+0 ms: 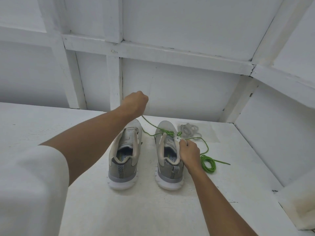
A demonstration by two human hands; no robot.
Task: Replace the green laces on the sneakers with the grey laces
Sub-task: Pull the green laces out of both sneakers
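Up beyond the toes, the left hand [135,103] is fisted around a taut thin bright-green cord lace [150,124] that runs down to the right-side grey mesh sneaker [167,169]; the right hand [190,153] pinches that shoe's eyelet edge; bundled pale grey laces [188,129] lie just beyond on the white tabletop [136,210]; the left fingers are hidden behind the knuckles; whether the green coil [208,163] beside the right hand is the same lace is unclear.
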